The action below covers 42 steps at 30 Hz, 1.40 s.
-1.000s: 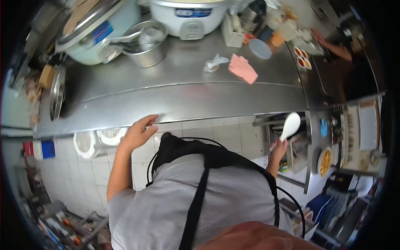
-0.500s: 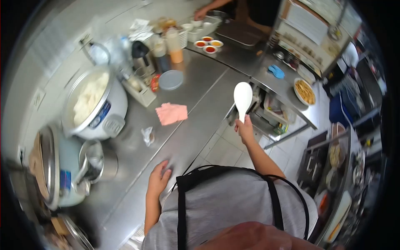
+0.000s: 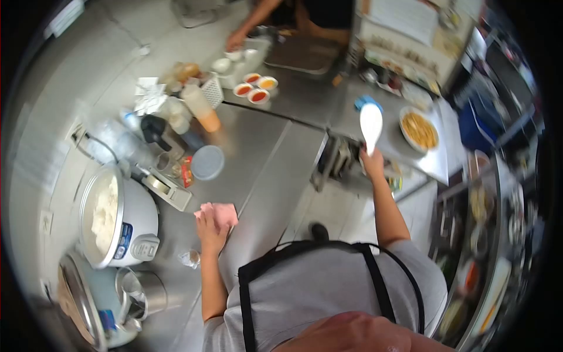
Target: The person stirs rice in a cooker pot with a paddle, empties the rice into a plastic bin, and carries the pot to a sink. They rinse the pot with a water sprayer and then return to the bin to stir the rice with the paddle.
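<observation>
Lower middle of frame: grey shirt and black apron straps [image 3: 375, 276], both arms reaching up-frame over the steel counter [image 3: 264, 158]. Left hand [image 3: 212, 230] lies on the pink cloth [image 3: 218, 213] at centre-left, fingers spread over its near edge; looks pressed flat rather than bunched, but I can't tell for sure whether it grips the cloth or just rests on it. Right hand [image 3: 372, 162] is clenched round the handle of a white rice paddle [image 3: 370, 121], held upright, blade up, at centre-right over the gap past the counter edge, well apart from the cloth. Paddle blade looks clean from here, no rice visible on it. Judgement on progress: the open rice cooker [image 3: 114, 216] at left looks full, rice surface not visibly dug into, and the paddle is well apart from it, so serving looks not started; the cloth covers only a small patch, and I can't read from the surface whether any wiping is done. Just left of the left hand, a small crumpled wrapper [image 3: 191, 258]. Below the cooker, lower left, a second cooker with a steel pot [image 3: 143, 291] beside it. Further up: round grey lid [image 3: 207, 162], bottles and a dark jug. Beyond, three small sauce dishes [image 3: 255, 88]. Right of those, a plate of yellow food [image 3: 419, 130] on a raised shelf. Top of frame: another person's hand [image 3: 236, 40] at a tray.
</observation>
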Each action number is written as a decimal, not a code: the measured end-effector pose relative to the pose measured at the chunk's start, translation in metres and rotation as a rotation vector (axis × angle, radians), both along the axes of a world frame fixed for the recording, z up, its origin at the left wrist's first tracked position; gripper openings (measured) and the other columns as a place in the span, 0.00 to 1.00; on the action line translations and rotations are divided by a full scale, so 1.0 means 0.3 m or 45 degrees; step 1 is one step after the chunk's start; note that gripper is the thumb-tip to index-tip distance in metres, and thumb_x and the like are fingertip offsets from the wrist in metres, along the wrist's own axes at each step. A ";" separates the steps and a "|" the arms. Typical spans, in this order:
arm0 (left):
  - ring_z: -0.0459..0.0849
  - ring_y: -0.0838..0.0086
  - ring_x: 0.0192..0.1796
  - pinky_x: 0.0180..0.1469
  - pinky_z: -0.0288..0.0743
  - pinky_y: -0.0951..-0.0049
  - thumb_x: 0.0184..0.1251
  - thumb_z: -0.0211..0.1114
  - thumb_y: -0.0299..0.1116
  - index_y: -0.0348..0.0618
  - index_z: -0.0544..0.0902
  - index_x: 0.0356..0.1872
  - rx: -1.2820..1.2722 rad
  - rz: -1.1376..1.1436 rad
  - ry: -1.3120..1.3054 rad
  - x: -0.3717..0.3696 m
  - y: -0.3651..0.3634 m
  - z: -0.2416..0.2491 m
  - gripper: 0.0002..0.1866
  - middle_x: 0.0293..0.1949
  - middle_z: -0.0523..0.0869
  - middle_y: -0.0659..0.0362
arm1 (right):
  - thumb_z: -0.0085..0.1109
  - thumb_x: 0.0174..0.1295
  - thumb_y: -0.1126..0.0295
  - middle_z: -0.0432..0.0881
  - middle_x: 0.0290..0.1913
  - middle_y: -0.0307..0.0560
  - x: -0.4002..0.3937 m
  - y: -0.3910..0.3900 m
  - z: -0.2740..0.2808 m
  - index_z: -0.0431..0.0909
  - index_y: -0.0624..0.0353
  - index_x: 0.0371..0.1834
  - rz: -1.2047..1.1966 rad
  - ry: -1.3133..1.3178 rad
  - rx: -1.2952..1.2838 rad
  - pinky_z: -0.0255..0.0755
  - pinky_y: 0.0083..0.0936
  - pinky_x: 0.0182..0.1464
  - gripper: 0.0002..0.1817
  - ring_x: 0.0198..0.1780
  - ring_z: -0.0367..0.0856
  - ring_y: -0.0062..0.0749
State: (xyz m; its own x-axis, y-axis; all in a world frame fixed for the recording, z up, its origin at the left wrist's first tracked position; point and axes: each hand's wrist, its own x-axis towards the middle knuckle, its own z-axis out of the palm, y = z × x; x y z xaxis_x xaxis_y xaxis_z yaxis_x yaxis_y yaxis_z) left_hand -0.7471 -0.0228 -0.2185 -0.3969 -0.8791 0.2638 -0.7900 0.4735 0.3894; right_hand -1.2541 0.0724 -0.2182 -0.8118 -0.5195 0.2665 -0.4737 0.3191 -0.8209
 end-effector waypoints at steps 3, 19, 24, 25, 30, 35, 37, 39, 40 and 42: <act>0.52 0.45 0.61 0.60 0.45 0.51 0.46 0.59 0.48 0.42 0.60 0.58 0.139 0.292 -0.066 -0.072 0.007 -0.079 0.37 0.59 0.57 0.40 | 0.53 0.42 0.67 0.76 0.31 0.63 -0.189 -0.138 0.050 0.72 0.66 0.33 0.054 0.067 0.117 0.68 0.37 0.38 0.16 0.36 0.75 0.55; 0.76 0.67 0.29 0.32 0.68 0.66 0.57 0.54 0.45 0.39 0.76 0.31 0.344 0.960 1.022 -0.192 0.063 -0.038 0.17 0.26 0.78 0.57 | 0.51 0.43 0.70 0.76 0.40 0.53 -0.546 -0.522 -0.047 0.75 0.61 0.36 0.131 0.610 0.634 0.67 0.37 0.43 0.15 0.40 0.73 0.46; 0.74 0.71 0.47 0.49 0.68 0.72 0.63 0.41 0.51 0.40 0.65 0.52 0.414 0.834 2.137 -0.139 0.124 0.062 0.26 0.46 0.74 0.57 | 0.48 0.45 0.71 0.75 0.35 0.49 -0.439 -0.565 0.026 0.70 0.65 0.40 0.453 -0.682 0.027 0.68 0.31 0.41 0.17 0.37 0.75 0.36; 0.74 0.70 0.48 0.50 0.68 0.71 0.63 0.41 0.52 0.40 0.65 0.52 0.415 0.708 2.279 -0.127 0.136 0.079 0.27 0.47 0.74 0.57 | 0.48 0.46 0.72 0.75 0.37 0.49 -0.395 -0.580 0.026 0.68 0.65 0.43 0.577 -0.899 -0.125 0.68 0.31 0.43 0.18 0.39 0.74 0.37; 0.71 0.68 0.51 0.54 0.64 0.68 0.62 0.41 0.55 0.43 0.65 0.51 0.101 0.329 2.603 -0.077 0.249 0.302 0.27 0.49 0.72 0.56 | 0.44 0.52 0.73 0.70 0.48 0.48 0.064 -0.677 0.112 0.61 0.61 0.52 1.200 -1.756 -0.308 0.64 0.34 0.52 0.21 0.50 0.70 0.38; 0.70 0.68 0.52 0.55 0.63 0.67 0.62 0.42 0.53 0.43 0.65 0.51 -0.041 0.292 2.588 0.196 0.406 0.386 0.25 0.49 0.72 0.57 | 0.41 0.57 0.69 0.69 0.51 0.47 0.548 -0.730 0.258 0.60 0.60 0.53 1.531 -2.030 -0.139 0.62 0.35 0.55 0.19 0.52 0.68 0.38; 0.70 0.68 0.53 0.55 0.63 0.67 0.63 0.42 0.52 0.43 0.66 0.51 -0.105 0.377 2.627 0.357 0.471 0.428 0.25 0.50 0.72 0.57 | 0.42 0.58 0.66 0.71 0.50 0.45 0.729 -0.753 0.332 0.62 0.59 0.52 1.687 -2.056 -0.120 0.64 0.35 0.53 0.19 0.51 0.70 0.36; 0.71 0.68 0.51 0.54 0.64 0.67 0.63 0.43 0.51 0.42 0.67 0.49 -0.203 0.448 2.544 0.517 0.501 0.505 0.24 0.48 0.73 0.57 | 0.42 0.59 0.65 0.71 0.49 0.45 0.910 -0.764 0.430 0.62 0.59 0.52 1.762 -2.008 -0.116 0.65 0.35 0.53 0.18 0.50 0.70 0.36; 0.72 0.68 0.50 0.53 0.65 0.68 0.63 0.43 0.51 0.42 0.68 0.48 -0.146 0.563 2.451 0.601 0.495 0.540 0.23 0.47 0.73 0.57 | 0.42 0.59 0.65 0.71 0.49 0.46 0.997 -0.784 0.467 0.62 0.59 0.52 1.790 -1.970 -0.127 0.65 0.35 0.52 0.18 0.50 0.71 0.36; 0.73 0.68 0.48 0.52 0.66 0.68 0.62 0.45 0.50 0.42 0.68 0.47 -0.029 0.773 2.256 0.779 0.449 0.598 0.23 0.45 0.74 0.56 | 0.43 0.59 0.65 0.72 0.48 0.46 1.170 -0.838 0.518 0.63 0.60 0.51 1.861 -1.924 -0.131 0.65 0.35 0.53 0.17 0.49 0.71 0.35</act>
State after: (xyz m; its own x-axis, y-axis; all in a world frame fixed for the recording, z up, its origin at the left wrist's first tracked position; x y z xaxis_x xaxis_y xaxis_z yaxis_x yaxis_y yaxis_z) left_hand -0.5134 0.1119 -0.0390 0.6404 -0.7678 -0.0217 0.4310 0.3358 0.8375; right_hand -0.9030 -0.1789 -0.0628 0.5151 -0.8570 0.0109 0.6148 0.3606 -0.7014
